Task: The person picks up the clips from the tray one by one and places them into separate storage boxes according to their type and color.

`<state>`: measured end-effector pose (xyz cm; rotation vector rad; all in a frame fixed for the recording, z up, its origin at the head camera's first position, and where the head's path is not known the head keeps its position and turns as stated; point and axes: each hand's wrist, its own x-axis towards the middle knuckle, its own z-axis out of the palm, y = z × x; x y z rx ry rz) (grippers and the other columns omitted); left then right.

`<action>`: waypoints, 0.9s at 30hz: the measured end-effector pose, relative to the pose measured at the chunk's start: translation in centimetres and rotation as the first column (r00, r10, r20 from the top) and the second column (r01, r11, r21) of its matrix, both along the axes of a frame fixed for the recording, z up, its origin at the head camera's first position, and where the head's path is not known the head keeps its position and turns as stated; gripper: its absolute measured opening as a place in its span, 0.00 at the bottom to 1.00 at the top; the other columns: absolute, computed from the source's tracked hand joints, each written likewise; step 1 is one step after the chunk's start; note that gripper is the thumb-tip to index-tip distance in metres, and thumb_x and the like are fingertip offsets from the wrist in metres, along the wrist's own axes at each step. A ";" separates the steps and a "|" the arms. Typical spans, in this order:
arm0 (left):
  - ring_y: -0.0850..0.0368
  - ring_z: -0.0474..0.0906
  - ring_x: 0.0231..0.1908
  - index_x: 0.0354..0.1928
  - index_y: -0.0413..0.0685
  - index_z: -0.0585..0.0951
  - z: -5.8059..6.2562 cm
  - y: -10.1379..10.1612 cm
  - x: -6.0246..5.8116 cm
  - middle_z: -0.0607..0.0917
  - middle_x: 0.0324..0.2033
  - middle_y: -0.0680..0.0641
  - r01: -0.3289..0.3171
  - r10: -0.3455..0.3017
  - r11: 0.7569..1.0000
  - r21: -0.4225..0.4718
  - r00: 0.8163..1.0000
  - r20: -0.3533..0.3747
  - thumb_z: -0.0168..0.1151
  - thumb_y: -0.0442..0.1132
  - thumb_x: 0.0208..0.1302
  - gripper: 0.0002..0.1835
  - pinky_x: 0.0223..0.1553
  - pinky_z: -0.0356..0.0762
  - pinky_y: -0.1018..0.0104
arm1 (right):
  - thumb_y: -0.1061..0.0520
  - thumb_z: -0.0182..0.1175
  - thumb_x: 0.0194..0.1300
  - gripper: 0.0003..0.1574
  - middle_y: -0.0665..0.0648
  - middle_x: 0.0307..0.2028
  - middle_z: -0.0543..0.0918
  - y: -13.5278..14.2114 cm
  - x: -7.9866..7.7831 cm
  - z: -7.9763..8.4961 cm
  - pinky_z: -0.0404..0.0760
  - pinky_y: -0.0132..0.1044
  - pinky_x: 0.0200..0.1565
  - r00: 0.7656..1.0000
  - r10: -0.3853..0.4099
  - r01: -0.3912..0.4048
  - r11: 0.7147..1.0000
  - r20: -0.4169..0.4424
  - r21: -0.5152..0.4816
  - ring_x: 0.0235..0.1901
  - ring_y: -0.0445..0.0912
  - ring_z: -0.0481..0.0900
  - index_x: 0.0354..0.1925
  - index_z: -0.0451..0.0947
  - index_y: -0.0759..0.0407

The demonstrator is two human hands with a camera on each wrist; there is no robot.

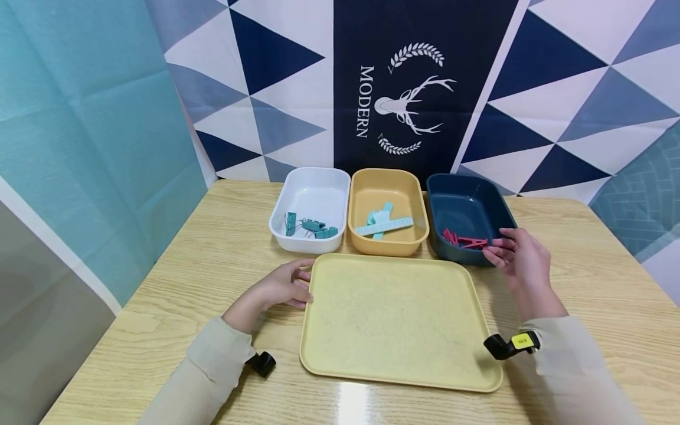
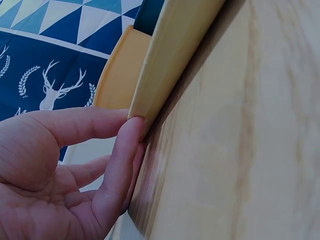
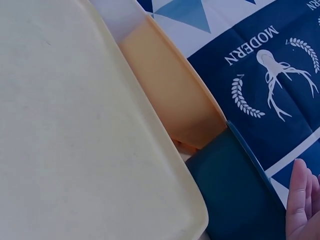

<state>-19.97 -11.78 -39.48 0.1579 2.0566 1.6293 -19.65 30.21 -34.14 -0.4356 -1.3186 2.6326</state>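
My left hand [image 1: 287, 285] is at the left edge of a pale yellow tray [image 1: 395, 321]. Seen from the left wrist, its thumb and fingertips [image 2: 131, 131] rest against the tray's rim. My right hand [image 1: 517, 257] is beside the near right corner of a dark blue bin [image 1: 462, 203], fingertips right at its rim. Red clips [image 1: 471, 242] lie inside that bin, near its front. In the right wrist view, fairly straight fingers [image 3: 299, 192] of this hand show along the bin's outer wall. Neither hand has anything lifted.
Left of the blue bin stand a yellow bin [image 1: 411, 195] with pale teal ruler-like strips [image 1: 383, 225] and a white bin [image 1: 313, 171] with teal binder clips [image 1: 313, 225]. The three bins line up behind the tray. A patterned cloth [image 1: 297, 77] hangs behind the wooden table [image 1: 175, 307].
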 end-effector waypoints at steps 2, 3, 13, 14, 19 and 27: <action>0.51 0.78 0.38 0.68 0.43 0.60 0.0 0.0 0.0 0.71 0.47 0.37 0.000 0.000 1.000 -0.001 1.000 -0.003 0.62 0.19 0.49 0.42 0.34 0.83 0.58 | 0.60 0.55 0.66 0.08 0.59 0.22 0.79 -0.1 0.2 -0.2 0.84 0.40 0.27 1.000 0.010 -0.010 1.000 -0.005 0.001 0.18 0.48 0.78 0.33 0.79 0.63; 0.51 0.78 0.38 0.68 0.43 0.60 0.0 0.0 0.1 0.71 0.47 0.37 -0.003 0.003 1.000 0.001 1.000 -0.002 0.62 0.19 0.49 0.42 0.34 0.83 0.58 | 0.60 0.55 0.66 0.08 0.59 0.22 0.79 -0.2 0.3 -0.2 0.84 0.40 0.27 1.000 0.014 -0.014 1.000 0.000 0.005 0.18 0.48 0.78 0.34 0.79 0.63; 0.52 0.77 0.37 0.68 0.41 0.58 0.1 -0.1 0.2 0.70 0.47 0.37 -0.003 0.003 1.000 0.012 1.000 -0.002 0.62 0.19 0.49 0.42 0.34 0.83 0.58 | 0.59 0.54 0.67 0.09 0.58 0.23 0.78 0.0 1.0 -0.9 0.84 0.38 0.28 0.999 0.032 -0.033 0.999 0.016 0.023 0.19 0.47 0.77 0.33 0.79 0.62; 0.52 0.77 0.37 0.68 0.41 0.58 0.1 -0.1 0.1 0.70 0.47 0.37 -0.001 0.001 1.000 0.011 1.000 -0.002 0.62 0.19 0.49 0.42 0.34 0.83 0.58 | 0.59 0.54 0.67 0.09 0.58 0.23 0.78 -0.1 1.1 -1.0 0.84 0.38 0.28 0.999 0.038 -0.038 0.999 0.013 0.024 0.19 0.47 0.77 0.33 0.79 0.62; 0.52 0.77 0.38 0.68 0.41 0.58 -0.1 -0.1 0.0 0.71 0.48 0.37 0.014 -0.014 1.000 0.012 1.000 -0.001 0.62 0.20 0.50 0.42 0.34 0.83 0.58 | 0.59 0.54 0.67 0.10 0.58 0.23 0.79 -0.3 1.5 -1.4 0.84 0.38 0.28 0.998 0.068 -0.067 0.997 -0.008 0.046 0.19 0.47 0.77 0.32 0.79 0.63; 0.51 0.78 0.39 0.69 0.44 0.59 -0.1 -0.2 0.0 0.71 0.47 0.38 -0.002 0.002 1.000 0.015 1.000 0.014 0.63 0.20 0.50 0.43 0.35 0.83 0.57 | 0.58 0.55 0.66 0.09 0.57 0.23 0.79 -0.3 1.8 -2.5 0.85 0.39 0.30 0.996 0.083 -0.085 0.996 0.038 0.029 0.19 0.47 0.78 0.32 0.79 0.62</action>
